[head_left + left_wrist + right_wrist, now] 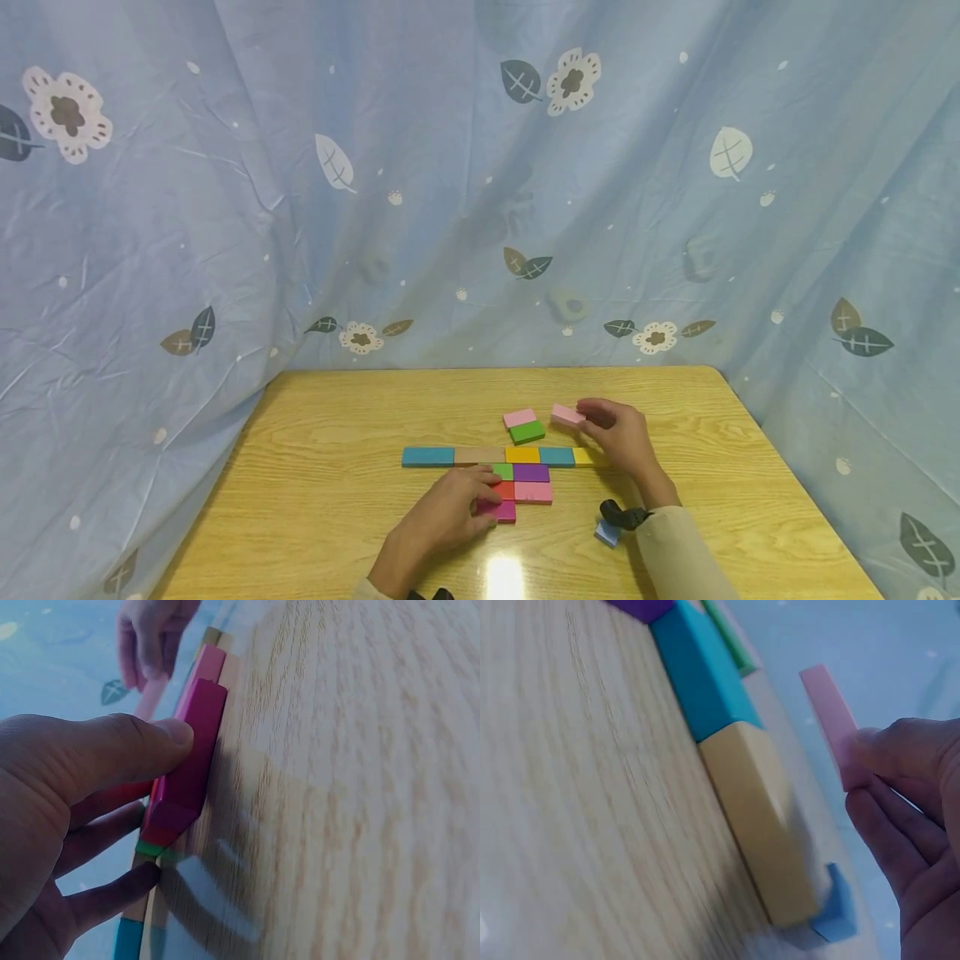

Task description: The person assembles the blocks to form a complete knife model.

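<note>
A: What does the right hand (pixel 624 433) hold?

B: A pale pink rectangular block (pixel 567 416). The grip is closed on one end, thumb against fingers, and the free end points toward ten o'clock.

A: Where is that on the pale wood-grain table (pixel 300 517), taking twelve as the side by the blue leaf-and-flower-printed cloth (pixel 420 167)?

B: About two o'clock from the orange-yellow rectangular block (pixel 522 455) in the long row. A second pale pink block (pixel 520 418) lies near it at nine o'clock, and a grass-green rectangular block (pixel 527 432) at eight. Whether the held one touches the table, I cannot tell.

A: How does the row run?

B: From nine to three o'clock, end to end: a long teal-blue block (pixel 428 457), a tan block (pixel 480 455), the orange-yellow one, a shorter teal-blue block (pixel 557 456), then a yellow block (pixel 588 457), partly hidden by the right hand in the head view.

A: And the left hand (pixel 448 508)?

B: Its grip is loose, fingers apart. The thumb presses the side of a magenta rectangular block (pixel 504 512); fingers reach over the nine o'clock ends of a red block (pixel 507 491) and a light-green block (pixel 504 472).

A: What adjoins those?

B: At three o'clock, a purple block (pixel 532 473) touches the light-green one and a third pink block (pixel 533 493) touches the red. The magenta sits at six o'clock from the red.

A: Anything by the right wrist?

B: A small blue block (pixel 607 533), partly behind the black wristband (pixel 628 517), at four o'clock from the third pink block.
</note>
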Demonstrator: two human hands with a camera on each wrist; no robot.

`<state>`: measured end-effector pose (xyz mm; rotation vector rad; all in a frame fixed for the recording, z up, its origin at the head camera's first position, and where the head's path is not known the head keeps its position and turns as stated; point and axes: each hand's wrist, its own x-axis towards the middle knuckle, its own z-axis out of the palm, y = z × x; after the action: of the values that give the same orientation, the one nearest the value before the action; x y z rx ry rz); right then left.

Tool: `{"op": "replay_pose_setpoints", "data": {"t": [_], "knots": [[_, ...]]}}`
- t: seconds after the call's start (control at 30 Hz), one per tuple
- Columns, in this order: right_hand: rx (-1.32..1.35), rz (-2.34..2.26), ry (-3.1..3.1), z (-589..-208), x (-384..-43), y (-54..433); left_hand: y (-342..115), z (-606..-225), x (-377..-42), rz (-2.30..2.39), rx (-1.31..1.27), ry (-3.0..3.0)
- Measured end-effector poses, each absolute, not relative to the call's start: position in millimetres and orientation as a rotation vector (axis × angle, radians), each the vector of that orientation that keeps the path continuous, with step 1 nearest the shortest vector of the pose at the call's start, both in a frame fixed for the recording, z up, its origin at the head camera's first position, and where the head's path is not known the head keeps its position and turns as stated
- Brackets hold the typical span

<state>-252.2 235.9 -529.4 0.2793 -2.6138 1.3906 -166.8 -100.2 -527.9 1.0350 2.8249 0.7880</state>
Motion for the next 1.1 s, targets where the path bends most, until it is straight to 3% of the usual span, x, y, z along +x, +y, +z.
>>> {"op": "replay_pose_setpoints", "data": {"t": [0.57,1.1], "knots": [[0.275,1.475,-2.490,-514.4,-156.4,264.3,-100.5,-528.9,-167.7,0.844,1.014,2.810],[0.420,1.544,-2.560,-515.7,-132.0,227.0,-101.9,-530.6,-169.3,0.846,1.067,2.808]]}}
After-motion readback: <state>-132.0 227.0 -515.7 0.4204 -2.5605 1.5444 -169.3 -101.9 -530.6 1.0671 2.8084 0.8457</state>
